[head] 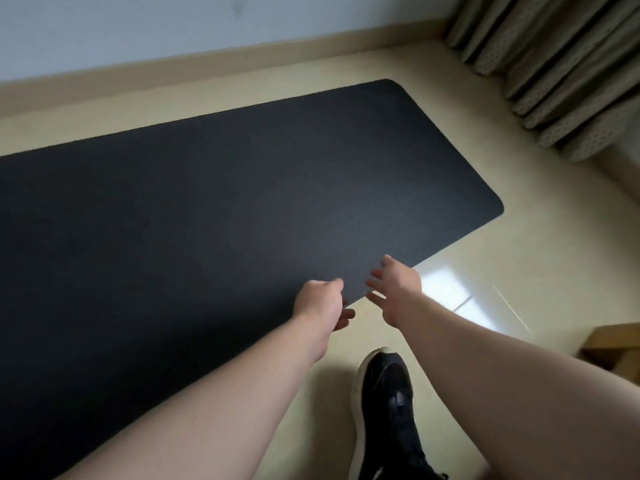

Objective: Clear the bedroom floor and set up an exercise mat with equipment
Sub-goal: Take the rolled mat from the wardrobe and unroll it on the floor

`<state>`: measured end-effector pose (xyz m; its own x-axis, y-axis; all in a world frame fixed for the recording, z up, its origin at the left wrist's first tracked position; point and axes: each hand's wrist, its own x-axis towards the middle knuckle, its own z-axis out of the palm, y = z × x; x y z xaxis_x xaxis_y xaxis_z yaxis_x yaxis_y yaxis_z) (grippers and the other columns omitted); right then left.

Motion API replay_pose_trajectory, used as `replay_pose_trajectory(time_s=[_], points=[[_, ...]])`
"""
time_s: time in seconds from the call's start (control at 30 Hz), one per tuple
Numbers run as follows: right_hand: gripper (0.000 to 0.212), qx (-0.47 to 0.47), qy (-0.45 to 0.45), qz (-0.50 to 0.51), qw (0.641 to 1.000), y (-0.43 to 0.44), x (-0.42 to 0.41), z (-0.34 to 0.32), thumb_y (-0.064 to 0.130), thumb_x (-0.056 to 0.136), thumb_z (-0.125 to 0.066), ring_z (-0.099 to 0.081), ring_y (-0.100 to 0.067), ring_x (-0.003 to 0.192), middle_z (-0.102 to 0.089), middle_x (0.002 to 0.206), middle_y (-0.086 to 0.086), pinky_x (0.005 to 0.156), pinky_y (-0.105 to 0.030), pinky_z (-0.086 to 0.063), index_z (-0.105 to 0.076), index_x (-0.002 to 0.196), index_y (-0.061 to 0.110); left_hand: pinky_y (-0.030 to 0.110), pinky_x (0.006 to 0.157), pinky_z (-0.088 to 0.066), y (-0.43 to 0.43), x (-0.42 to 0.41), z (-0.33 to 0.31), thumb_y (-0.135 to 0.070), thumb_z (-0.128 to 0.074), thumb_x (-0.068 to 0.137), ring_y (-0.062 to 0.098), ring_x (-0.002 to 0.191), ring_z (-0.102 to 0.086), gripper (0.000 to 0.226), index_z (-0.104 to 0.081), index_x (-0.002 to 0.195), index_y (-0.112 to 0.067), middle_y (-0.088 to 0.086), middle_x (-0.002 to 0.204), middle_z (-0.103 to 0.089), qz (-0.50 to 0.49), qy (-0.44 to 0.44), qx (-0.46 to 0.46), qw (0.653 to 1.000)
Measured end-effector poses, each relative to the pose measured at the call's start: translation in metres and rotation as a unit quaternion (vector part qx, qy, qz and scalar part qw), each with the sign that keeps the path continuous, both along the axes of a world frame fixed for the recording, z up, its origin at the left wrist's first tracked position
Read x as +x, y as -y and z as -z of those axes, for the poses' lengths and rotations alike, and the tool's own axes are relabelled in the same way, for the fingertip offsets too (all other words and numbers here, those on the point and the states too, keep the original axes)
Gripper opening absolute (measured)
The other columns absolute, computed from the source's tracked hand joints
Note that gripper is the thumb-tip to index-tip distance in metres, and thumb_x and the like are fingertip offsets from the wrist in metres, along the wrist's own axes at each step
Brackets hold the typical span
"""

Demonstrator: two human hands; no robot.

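Here the black exercise mat (225, 202) lies flat on the floor (554, 237), running from 9 toward 2 o'clock. The left hand (320, 303) pinches its near edge, thumb on top; at its 3 o'clock, the right hand (394, 294) hovers, fingers spread.

Bare forearms (242, 375); black shoe (391, 407) with white sole rim.

Both bare forearms extend forward and converge; left hand (320, 299) is back-up, thumb above and fingers (346, 315) curled below, pinching the near edge of the mat (242, 202); right hand (394, 292) lies just beside it, palm down, fingers spread and straight, holding nothing; both wrists are straight.
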<state>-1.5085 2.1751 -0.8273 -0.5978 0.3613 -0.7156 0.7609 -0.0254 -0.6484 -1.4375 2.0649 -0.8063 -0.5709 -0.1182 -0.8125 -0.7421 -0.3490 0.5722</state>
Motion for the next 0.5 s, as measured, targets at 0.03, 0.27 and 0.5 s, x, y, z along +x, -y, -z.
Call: replay_pose_trajectory(time_s=[0.03, 0.27, 0.5], points=[[0.020, -0.008, -0.001, 0.026, 1.000, -0.013, -0.007, 0.002, 0.028, 0.102, -0.050, -0.068, -0.025, 0.100, -0.068, 0.101, -0.007, 0.090, -0.043, -0.058, -0.062, 0.096, 0.014, 0.038, 0.078, -0.059, -0.008, -0.007, 0.004, -0.026, -0.048, 0.104, 0.024, 0.078, -0.070, 0.019, -0.057, 0.095, -0.012, 0.010, 0.102, -0.068, -0.016, 0.012, 0.023, 1.000], [0.036, -0.057, 0.039, 0.199, 0.978, -0.103, -0.066, 0.054, 0.045, 0.098, -0.044, -0.056, -0.018, 0.078, -0.056, 0.091, 0.002, 0.075, -0.033, -0.050, -0.061, 0.110, 0.016, 0.044, 0.102, -0.052, -0.092, -0.071, 0.057, -0.036, -0.046, 0.106, 0.036, 0.113, -0.064, 0.052, -0.039, 0.148, -0.007, 0.027, 0.136, -0.055, -0.203, 0.062, 0.234, 0.949], [0.031, -0.133, 0.029, 0.218, 0.966, -0.110, -0.084, 0.085, 0.041, 0.097, -0.043, -0.033, -0.016, 0.057, -0.041, 0.068, 0.005, 0.052, -0.028, -0.028, -0.045, 0.074, 0.019, 0.045, 0.101, -0.053, -0.121, -0.094, 0.100, -0.045, -0.051, 0.101, 0.036, 0.113, -0.063, 0.053, -0.045, 0.144, -0.014, 0.027, 0.127, -0.056, -0.267, 0.101, 0.233, 0.930]])
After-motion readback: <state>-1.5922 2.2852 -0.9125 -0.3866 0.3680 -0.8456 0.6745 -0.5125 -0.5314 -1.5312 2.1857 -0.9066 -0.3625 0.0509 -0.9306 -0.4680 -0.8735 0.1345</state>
